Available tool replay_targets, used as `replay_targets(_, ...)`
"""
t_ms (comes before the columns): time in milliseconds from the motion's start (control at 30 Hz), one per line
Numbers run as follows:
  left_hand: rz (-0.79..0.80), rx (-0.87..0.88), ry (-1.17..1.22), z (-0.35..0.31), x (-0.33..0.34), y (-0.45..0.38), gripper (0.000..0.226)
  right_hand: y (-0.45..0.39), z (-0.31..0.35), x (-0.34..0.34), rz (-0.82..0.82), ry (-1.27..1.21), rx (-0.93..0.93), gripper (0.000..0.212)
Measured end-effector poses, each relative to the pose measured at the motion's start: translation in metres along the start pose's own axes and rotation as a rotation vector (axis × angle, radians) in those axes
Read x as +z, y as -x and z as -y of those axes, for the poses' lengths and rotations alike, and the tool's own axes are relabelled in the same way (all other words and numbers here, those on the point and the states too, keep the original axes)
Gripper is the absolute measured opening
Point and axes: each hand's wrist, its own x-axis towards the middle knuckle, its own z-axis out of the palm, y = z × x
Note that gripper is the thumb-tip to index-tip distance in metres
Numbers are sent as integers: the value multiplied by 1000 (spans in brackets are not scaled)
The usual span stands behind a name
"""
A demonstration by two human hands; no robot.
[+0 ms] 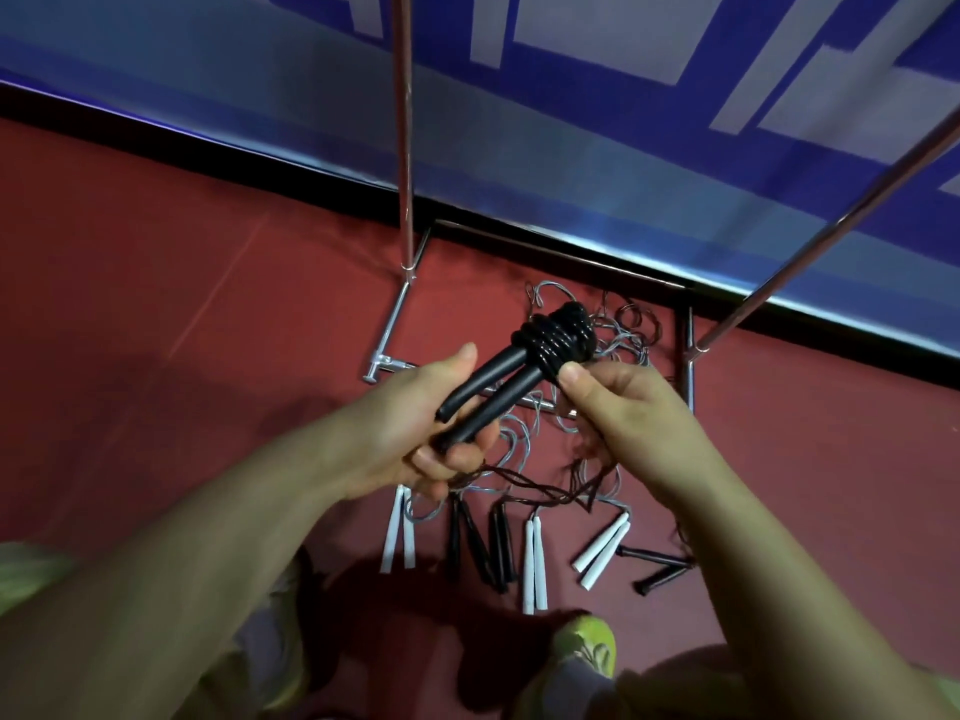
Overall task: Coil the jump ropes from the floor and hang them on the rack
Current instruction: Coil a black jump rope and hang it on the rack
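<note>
A black jump rope is wound into a tight coil around the tops of its two black handles. My left hand grips the lower ends of those handles. My right hand pinches the coil's right side with thumb and fingers. Both hands hold it above the red floor. Below lie several more ropes in a tangle, with white handles and black handles spread out side by side. The metal rack stands behind, its poles rising left and right.
The rack's base frame rests on the red floor against a blue and white wall banner. A slanted rack pole crosses the upper right. My green shoe shows at the bottom, close to the white handles.
</note>
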Motion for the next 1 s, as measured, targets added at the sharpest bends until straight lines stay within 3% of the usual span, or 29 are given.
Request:
replay_targets(333, -379, 92, -217, 0, 2, -3, 57, 6, 4, 16, -5, -15, -56, 51)
replay_targets(567, -549, 191, -715, 9, -5, -4, 56, 13, 7, 22, 73, -224, 123, 61)
replay_targets(667, -583, 198, -833, 10, -4, -2, 43, 15, 4, 27, 78, -230, 165, 62)
replay_targets(900, -629, 282, -1034, 9, 0, 4, 41, 9, -4, 37, 21, -253, 134, 77)
replay_targets(1000, -558, 226, -969, 11, -3, 5, 35, 9, -7, 38, 38, -249, 85, 65)
